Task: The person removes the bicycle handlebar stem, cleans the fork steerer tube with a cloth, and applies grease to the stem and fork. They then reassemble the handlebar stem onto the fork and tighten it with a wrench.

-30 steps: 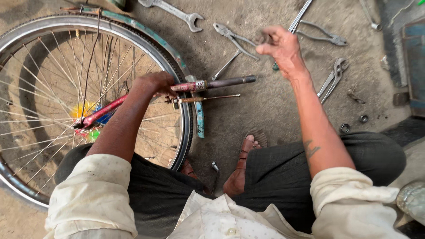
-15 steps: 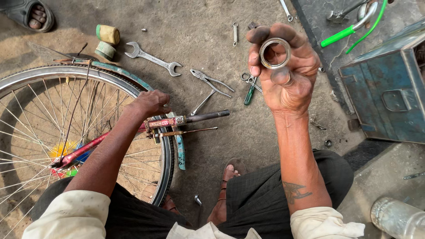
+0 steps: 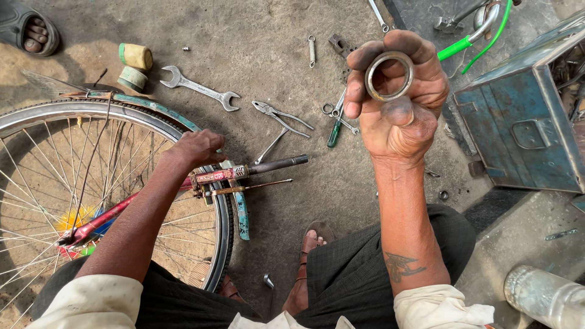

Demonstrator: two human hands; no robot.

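The right hand [image 3: 399, 103] is lifted up high, well above the floor [image 3: 268, 36]. Its grip is pressed around a metal ring [image 3: 389, 75], with fingers curled behind it and the thumb under it. The ring's round hole faces up toward the person's eyes, so you can look right through it.

The left hand [image 3: 198, 148] is down low on the bicycle wheel [image 3: 109, 183]. It rests on the rim, close to the red tube [image 3: 213, 176] that runs across the wheel. Its fingers are bent over the rim; I cannot tell if they pinch anything.

From the wheel, the ring is off to the side and well up, past the dark bar [image 3: 277, 164] that sticks out of the red tube. That bar points away from the wheel, toward the side where the ring is held. So the right hand is the one with the ring, and the left hand is the one nearest the wheel. The two hands are well apart.

On the floor beyond the wheel lie a wrench [image 3: 198, 89], pliers [image 3: 277, 119] and a green-handled screwdriver [image 3: 334, 131]. A blue metal box [image 3: 518, 134] stands farther off, on the far side of the raised hand from the wheel.
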